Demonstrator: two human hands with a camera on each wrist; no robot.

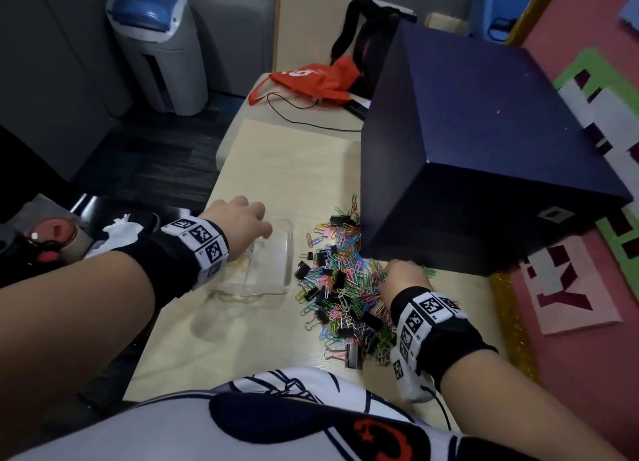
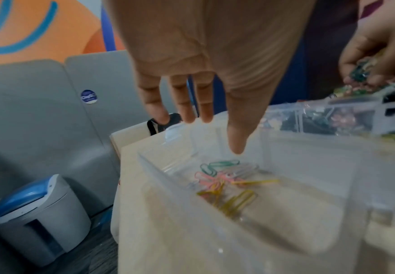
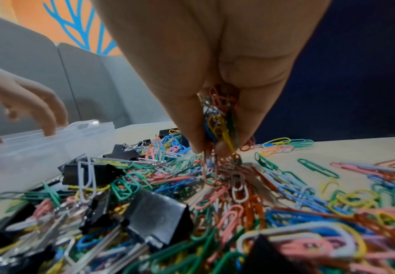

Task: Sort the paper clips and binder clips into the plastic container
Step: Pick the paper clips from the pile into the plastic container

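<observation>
right hand (image 3: 217, 77): our fingers (image 3: 191, 129) pinch a bunch of paper clips (image 3: 219, 126) just above the pile (image 1: 342, 287) on the surface (image 1: 276, 350) | left hand (image 1: 238, 218): released, fingertips on plastic container (image 1: 276, 270) rim | advice: we should shake off trailing clips, then drop them with the few clips (image 2: 224, 183) already inside, leaving binder clips (image 3: 158, 218) for another compartment

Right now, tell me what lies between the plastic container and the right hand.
In the head view, the mixed pile of coloured paper clips and black binder clips lies on the table between the plastic container and the right hand.
</observation>
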